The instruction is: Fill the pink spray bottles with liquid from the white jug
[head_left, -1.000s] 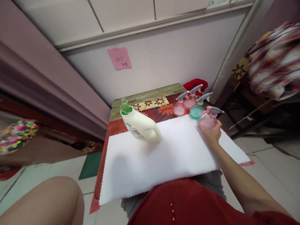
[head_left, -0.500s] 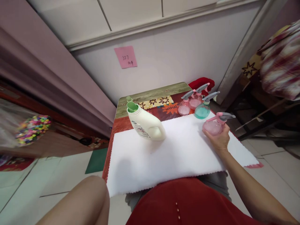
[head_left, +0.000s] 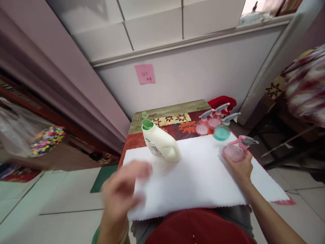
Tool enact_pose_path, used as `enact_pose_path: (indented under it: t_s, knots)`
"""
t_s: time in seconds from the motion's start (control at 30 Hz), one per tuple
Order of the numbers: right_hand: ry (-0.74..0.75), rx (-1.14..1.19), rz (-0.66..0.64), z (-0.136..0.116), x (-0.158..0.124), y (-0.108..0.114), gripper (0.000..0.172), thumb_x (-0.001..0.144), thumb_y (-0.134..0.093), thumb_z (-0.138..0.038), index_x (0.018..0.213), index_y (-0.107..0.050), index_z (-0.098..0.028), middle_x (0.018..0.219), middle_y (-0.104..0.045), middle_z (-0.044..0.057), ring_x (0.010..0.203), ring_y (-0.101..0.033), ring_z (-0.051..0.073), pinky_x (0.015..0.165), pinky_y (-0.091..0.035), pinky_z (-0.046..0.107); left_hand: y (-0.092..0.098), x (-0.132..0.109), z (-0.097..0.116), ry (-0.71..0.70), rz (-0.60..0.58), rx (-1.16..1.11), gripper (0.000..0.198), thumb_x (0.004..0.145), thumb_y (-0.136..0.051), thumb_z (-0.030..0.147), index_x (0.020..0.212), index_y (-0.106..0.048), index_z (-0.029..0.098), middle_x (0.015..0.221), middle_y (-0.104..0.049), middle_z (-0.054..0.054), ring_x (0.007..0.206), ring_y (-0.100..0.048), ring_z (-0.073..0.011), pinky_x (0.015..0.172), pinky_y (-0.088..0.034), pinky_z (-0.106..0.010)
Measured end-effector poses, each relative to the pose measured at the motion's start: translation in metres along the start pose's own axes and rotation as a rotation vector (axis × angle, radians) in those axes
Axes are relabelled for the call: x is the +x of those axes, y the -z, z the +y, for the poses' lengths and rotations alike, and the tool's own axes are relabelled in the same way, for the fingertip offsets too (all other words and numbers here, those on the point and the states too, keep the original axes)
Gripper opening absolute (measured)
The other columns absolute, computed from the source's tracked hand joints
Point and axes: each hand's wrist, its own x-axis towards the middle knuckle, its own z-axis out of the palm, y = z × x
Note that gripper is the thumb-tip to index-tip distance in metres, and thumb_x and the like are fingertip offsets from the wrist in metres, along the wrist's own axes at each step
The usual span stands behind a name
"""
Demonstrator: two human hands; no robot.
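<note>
My right hand [head_left: 241,166] is wrapped round a pink spray bottle [head_left: 234,152] at the right of the white cloth [head_left: 193,179]; the bottle's grey-and-pink trigger head points up. Blurred by motion, my left hand [head_left: 124,184] is over the cloth's near left part, thumb and fingers apart, holding nothing. Beyond it stands a cream detergent bottle [head_left: 162,142] with a handle and an uncapped green spout. A small green cap [head_left: 144,114] lies behind the spout. Behind my right hand, a green spray bottle [head_left: 222,132] and two pink spray bottles [head_left: 202,128] stand close together.
The cloth covers the near part of a small patterned table [head_left: 167,110] against a white wall with a pink note [head_left: 145,74]. A red cloth item [head_left: 220,101] lies behind the spray bottles. At left hangs a plastic bag [head_left: 47,140] of colourful pieces near a curtain.
My left hand has come into view from below, towards the detergent bottle. My right hand keeps its hold on the pink spray bottle. The whole view has shifted slightly.
</note>
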Motion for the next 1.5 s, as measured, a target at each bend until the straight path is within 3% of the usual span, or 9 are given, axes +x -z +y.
enact_pose_path:
  t_s: [0.17, 0.27, 0.53, 0.77, 0.97, 1.1, 1.23, 1.37, 1.5]
  knots:
    - [0.042, 0.004, 0.013, 0.003, 0.001, -0.002, 0.114, 0.05, -0.085, -0.07, 0.143, -0.045, -0.018, 0.138, -0.062, 0.021, 0.121, -0.061, 0.045, 0.104, -0.048, 0.061, -0.033, 0.017, -0.081, 0.281, 0.026, 0.145, 0.153, 0.037, -0.103, 0.043, 0.162, -0.017, 0.027, 0.168, -0.022, -0.025, 0.155, -0.026, -0.0457, 0.123, -0.024, -0.064]
    - [0.038, -0.004, 0.011, 0.003, 0.001, -0.001, 0.113, 0.05, -0.085, -0.07, 0.143, -0.045, -0.018, 0.137, -0.062, 0.021, 0.121, -0.061, 0.046, 0.103, -0.048, 0.061, -0.059, 0.022, -0.118, 0.336, 0.029, 0.032, 0.169, 0.034, -0.103, 0.044, 0.163, 0.004, 0.025, 0.17, -0.011, -0.029, 0.158, -0.019, -0.0432, 0.125, -0.022, -0.058]
    - [0.068, 0.004, -0.004, 0.006, 0.0, -0.003, 0.11, 0.054, -0.084, -0.07, 0.145, -0.042, -0.025, 0.14, -0.062, 0.015, 0.125, -0.062, 0.039, 0.108, -0.048, 0.056, -0.1, 0.014, -0.128, 0.129, 0.2, 0.066, 0.151, 0.052, -0.097, 0.043, 0.163, 0.003, 0.019, 0.168, -0.017, -0.027, 0.156, -0.028, -0.0376, 0.125, -0.026, -0.049]
    - [0.049, 0.001, -0.027, 0.005, 0.002, -0.002, 0.115, 0.052, -0.085, -0.069, 0.147, -0.043, -0.022, 0.14, -0.062, 0.018, 0.125, -0.062, 0.043, 0.108, -0.048, 0.06, -0.138, -0.024, -0.119, 0.185, 0.361, 0.265, 0.144, 0.055, -0.095, 0.045, 0.161, -0.002, 0.015, 0.163, -0.015, -0.028, 0.157, -0.019, -0.0415, 0.127, -0.019, -0.055]
    - [0.116, 0.121, -0.155, -0.018, -0.018, 0.01, 0.118, 0.052, -0.089, -0.065, 0.149, -0.04, -0.02, 0.136, -0.062, 0.02, 0.118, -0.063, 0.046, 0.102, -0.05, 0.065, -0.119, -0.036, -0.101, 0.23, 0.291, 0.246, 0.143, 0.054, -0.097, 0.043, 0.161, -0.005, 0.017, 0.165, -0.015, -0.029, 0.157, -0.017, -0.0445, 0.126, -0.018, -0.061]
    - [0.344, 0.308, -0.481, -0.056, -0.047, 0.022, 0.097, 0.061, -0.089, -0.058, 0.141, -0.048, -0.023, 0.138, -0.059, 0.016, 0.117, -0.063, 0.038, 0.097, -0.055, 0.053, -0.091, -0.039, -0.054, 0.073, 0.344, 0.183, 0.1, 0.08, -0.081, 0.038, 0.156, -0.02, 0.018, 0.159, -0.032, -0.026, 0.154, -0.03, -0.0364, 0.126, -0.019, -0.058]
    - [0.442, 0.595, -0.989, -0.106, -0.077, 0.022, 0.104, 0.059, -0.09, -0.06, 0.145, -0.048, -0.02, 0.143, -0.056, 0.017, 0.129, -0.057, 0.038, 0.105, -0.051, 0.048, -0.07, -0.011, 0.0, 0.188, -0.149, -0.249, 0.052, 0.091, -0.071, 0.037, 0.137, -0.051, 0.021, 0.124, -0.067, -0.015, 0.121, -0.063, -0.029, 0.112, -0.043, -0.051]
    - [0.395, 0.841, -1.564, -0.15, -0.105, 0.012, 0.102, 0.058, -0.089, -0.062, 0.142, -0.052, -0.018, 0.137, -0.061, 0.016, 0.123, -0.06, 0.035, 0.102, -0.051, 0.046, -0.062, 0.021, 0.031, 0.348, -0.684, -0.56, 0.059, 0.083, -0.078, 0.046, 0.135, -0.064, 0.021, 0.134, -0.067, -0.018, 0.128, -0.062, -0.0352, 0.106, -0.048, -0.047]
    - [0.222, 0.916, -1.872, -0.166, -0.125, 0.007, 0.095, 0.053, -0.089, -0.063, 0.13, -0.061, -0.016, 0.123, -0.068, 0.015, 0.11, -0.067, 0.033, 0.091, -0.056, 0.044, -0.059, 0.025, 0.04, 0.432, -0.847, -0.664, 0.055, 0.077, -0.082, 0.054, 0.119, -0.075, 0.02, 0.114, -0.076, -0.017, 0.109, -0.072, -0.0372, 0.091, -0.056, -0.047]
